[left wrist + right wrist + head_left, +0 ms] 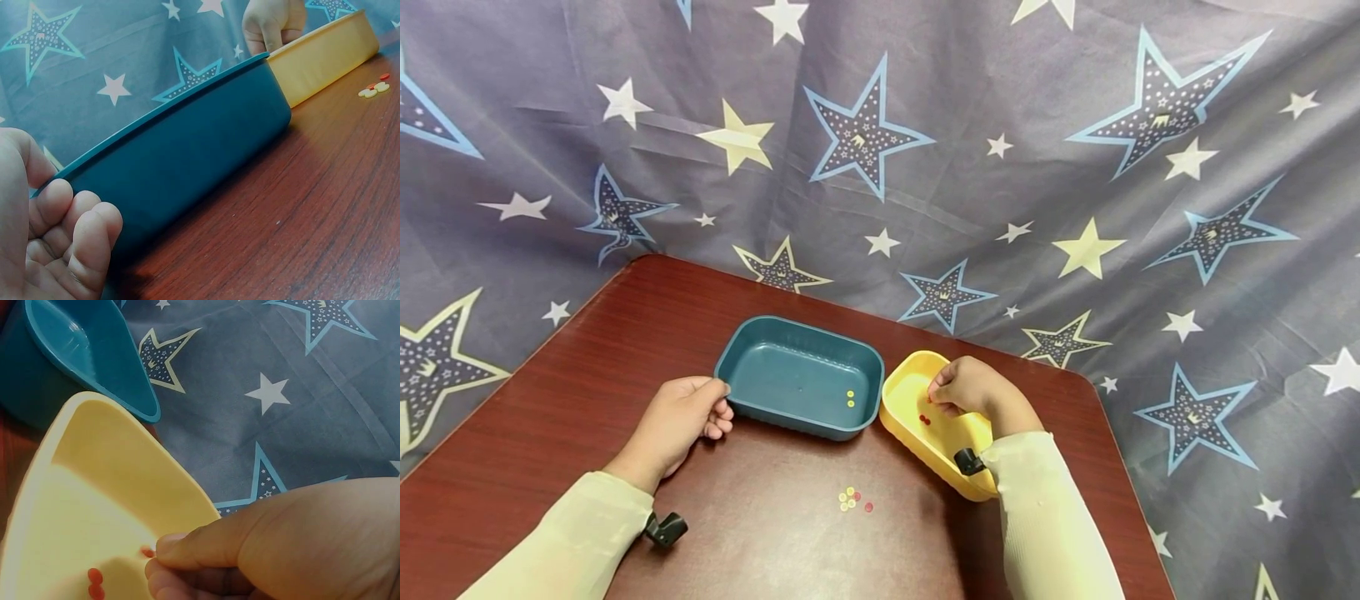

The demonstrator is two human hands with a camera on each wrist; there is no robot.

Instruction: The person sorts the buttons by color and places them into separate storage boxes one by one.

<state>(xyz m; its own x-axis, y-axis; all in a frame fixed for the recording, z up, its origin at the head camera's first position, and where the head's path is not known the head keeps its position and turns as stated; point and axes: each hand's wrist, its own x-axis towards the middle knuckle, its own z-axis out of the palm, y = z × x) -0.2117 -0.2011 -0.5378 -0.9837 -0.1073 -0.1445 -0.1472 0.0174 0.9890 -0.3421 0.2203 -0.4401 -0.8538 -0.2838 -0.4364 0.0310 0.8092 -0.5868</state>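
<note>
My left hand (681, 421) pinches the near-left rim of a teal plastic bin (797, 423), thumb on top and fingers curled below, as the left wrist view also shows. Two yellow buttons (851, 398) lie inside that bin toward its right end. Reaching into the yellow bin (925, 446), my right hand (973, 387) has a small red button (147, 551) between thumb and fingertips, low over the floor. Two more red buttons (95, 584) lie side by side on that floor. The curled fingers partly hide the held button.
On the brown table (752, 517), in front of the bins, sits a small group of yellow and red buttons (848, 498). The two bins stand nearly touching at their corners. A star-patterned cloth (970, 208) hangs behind the table's back edge.
</note>
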